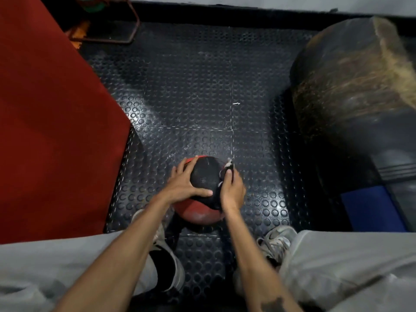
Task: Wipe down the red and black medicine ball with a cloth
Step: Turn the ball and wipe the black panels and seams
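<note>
The red and black medicine ball [203,174] sits on the studded black rubber floor between my feet. My left hand [182,185] rests spread over the ball's left and top side, fingers straight and thumb across the black panel. My right hand [233,190] grips a dark cloth [221,176] with a frayed white edge and presses it against the ball's right side. The ball's red lower panel shows below my hands. Much of the cloth is hidden under my right hand.
A large red padded block [51,131] stands to the left. A worn dark punching bag [351,97] lies at the right with a blue pad [371,208] beside it. A metal frame [126,30] stands at the back left. My shoes [275,242] flank the ball.
</note>
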Tool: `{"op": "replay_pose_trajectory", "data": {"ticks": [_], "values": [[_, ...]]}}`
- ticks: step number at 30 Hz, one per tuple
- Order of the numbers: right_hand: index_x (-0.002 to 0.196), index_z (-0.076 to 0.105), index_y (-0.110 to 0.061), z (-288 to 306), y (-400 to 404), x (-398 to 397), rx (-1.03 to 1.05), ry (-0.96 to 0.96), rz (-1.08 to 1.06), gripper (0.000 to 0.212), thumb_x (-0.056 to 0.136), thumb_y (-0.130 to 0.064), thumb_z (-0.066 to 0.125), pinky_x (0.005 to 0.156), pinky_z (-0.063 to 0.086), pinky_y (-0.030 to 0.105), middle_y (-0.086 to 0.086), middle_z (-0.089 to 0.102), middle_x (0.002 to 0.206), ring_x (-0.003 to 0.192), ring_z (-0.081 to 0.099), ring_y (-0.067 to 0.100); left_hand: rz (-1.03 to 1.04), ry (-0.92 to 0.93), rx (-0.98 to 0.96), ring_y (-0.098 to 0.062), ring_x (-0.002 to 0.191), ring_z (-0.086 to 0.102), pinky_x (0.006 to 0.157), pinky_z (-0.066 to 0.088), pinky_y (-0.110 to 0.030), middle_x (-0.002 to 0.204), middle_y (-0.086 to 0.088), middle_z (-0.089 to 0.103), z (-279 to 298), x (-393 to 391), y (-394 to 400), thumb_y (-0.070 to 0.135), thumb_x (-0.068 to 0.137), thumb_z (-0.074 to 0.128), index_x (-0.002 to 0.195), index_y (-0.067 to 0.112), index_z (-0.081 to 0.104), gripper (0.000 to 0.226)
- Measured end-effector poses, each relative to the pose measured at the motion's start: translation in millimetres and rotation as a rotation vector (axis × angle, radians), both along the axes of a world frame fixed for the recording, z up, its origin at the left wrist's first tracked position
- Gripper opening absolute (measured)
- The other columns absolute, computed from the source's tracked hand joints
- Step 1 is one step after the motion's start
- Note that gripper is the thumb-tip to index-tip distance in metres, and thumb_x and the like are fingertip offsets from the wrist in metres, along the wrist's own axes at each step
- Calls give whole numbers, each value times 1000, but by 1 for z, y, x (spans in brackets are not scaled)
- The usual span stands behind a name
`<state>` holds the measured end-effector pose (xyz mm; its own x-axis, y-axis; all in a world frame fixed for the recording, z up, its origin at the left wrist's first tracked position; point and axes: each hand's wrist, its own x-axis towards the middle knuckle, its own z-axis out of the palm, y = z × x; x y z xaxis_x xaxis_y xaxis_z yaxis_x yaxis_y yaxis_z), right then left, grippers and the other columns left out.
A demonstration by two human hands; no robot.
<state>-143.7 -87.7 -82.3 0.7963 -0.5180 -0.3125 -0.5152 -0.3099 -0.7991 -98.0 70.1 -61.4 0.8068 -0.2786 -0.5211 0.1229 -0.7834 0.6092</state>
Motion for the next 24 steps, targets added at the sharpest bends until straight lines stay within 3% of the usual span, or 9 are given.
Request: {"op": "replay_pose_trajectory", "data": {"ticks": [2, 4, 7, 9, 13, 16, 19, 22, 24], "values": [[145, 47, -18, -5, 17, -27, -78, -101, -25, 60, 98, -50, 29, 117, 26, 40, 11, 42, 153, 143, 35, 27, -105, -3, -1, -28, 151, -10, 122, 5, -51, 165, 7, -10, 7, 19, -1, 70, 38, 77, 154, 47, 10, 136], [148, 42, -18, -7, 29, -40, -101, -127, -56, 65, 96, -54, 26, 121, 22, 41, 9, 33, 158, 148, 26, 23, -31, 30, 5, -29, 151, -8, 122, 5, -49, 165, 5, -10, 9, 31, 2, 59, 38, 80, 152, 51, 15, 132], [149, 39, -17, -3, 33, -33, -93, -150, 0, 65, 97, -52, 27, 122, 17, 38, 4, 26, 161, 149, 20, 17, 60, 137, -99, -27, 151, -2, 122, 7, -49, 165, 4, -3, 8, 35, 7, 63, 36, 72, 148, 55, 21, 123], [147, 43, -14, -5, 16, -2, -87, -173, 103, 59, 100, -47, 32, 122, 17, 35, 4, 32, 159, 148, 24, 19, 36, 162, -142, -25, 151, -8, 121, 3, -51, 165, 8, -5, 9, 39, 9, 68, 41, 68, 149, 56, 20, 119], [135, 58, -19, 3, -25, 79, -49, 3, 258, 40, 103, -35, 40, 104, 42, 39, 10, 61, 135, 127, 53, 31, 106, 76, -161, -25, 150, -3, 119, 7, -52, 164, 9, -1, 3, 33, 3, 75, 53, 67, 149, 55, 20, 109], [137, 57, -19, 17, 12, 55, -100, -154, 262, 37, 103, -29, 43, 114, 33, 40, 9, 54, 143, 137, 44, 25, 234, 74, -189, -27, 148, 9, 120, 13, -49, 163, 6, 8, 1, 38, 4, 67, 59, 65, 150, 51, 24, 101], [135, 59, -14, 13, 12, 29, -169, -293, 335, 37, 100, -19, 49, 118, 28, 33, 9, 51, 145, 139, 42, 21, 206, 104, -202, -26, 148, 11, 120, 13, -47, 162, 7, 9, 2, 43, 12, 68, 56, 66, 147, 55, 25, 101], [125, 66, -12, 10, -14, 82, -120, -158, 336, 30, 100, -19, 51, 108, 38, 36, 16, 55, 138, 130, 48, 32, 225, 88, -157, -28, 148, 7, 119, 11, -49, 163, 7, 6, 4, 37, 3, 69, 64, 63, 150, 52, 21, 97], [120, 69, -14, 9, -17, 94, -217, -114, 269, 29, 100, -25, 52, 105, 39, 45, 14, 48, 128, 119, 43, 33, 260, 89, -101, -33, 148, 6, 118, 13, -55, 163, 4, 6, 11, 39, -14, 74, 66, 55, 152, 49, 16, 98]]}}
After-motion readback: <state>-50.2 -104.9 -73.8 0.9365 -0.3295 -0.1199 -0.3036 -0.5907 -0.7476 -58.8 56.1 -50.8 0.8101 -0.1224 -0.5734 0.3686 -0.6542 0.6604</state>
